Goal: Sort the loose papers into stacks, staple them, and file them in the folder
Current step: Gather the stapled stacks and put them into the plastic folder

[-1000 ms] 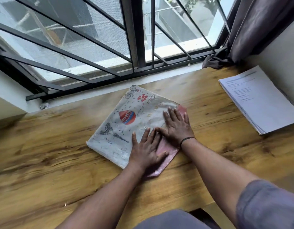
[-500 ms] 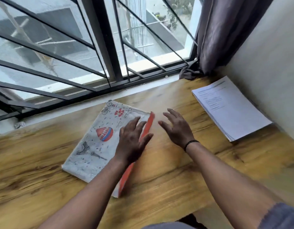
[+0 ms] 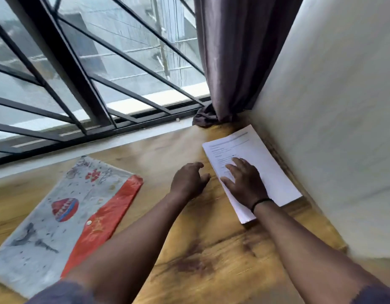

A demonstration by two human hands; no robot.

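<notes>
A printed folder with a red flap and a snap button lies flat on the wooden desk at the left. A thick stack of white printed papers lies at the right, against the wall. My right hand rests on the stack's near left part with fingers spread. Just left of the stack, my left hand hovers over the bare wood with fingers loosely curled, holding nothing.
A barred window runs along the desk's far edge. A grey curtain hangs into the far right corner. A pale wall bounds the desk on the right, close to the papers.
Both hands left the folder and moved right. My right hand now lies on the paper stack, my left beside it. The view has swung to the right.
</notes>
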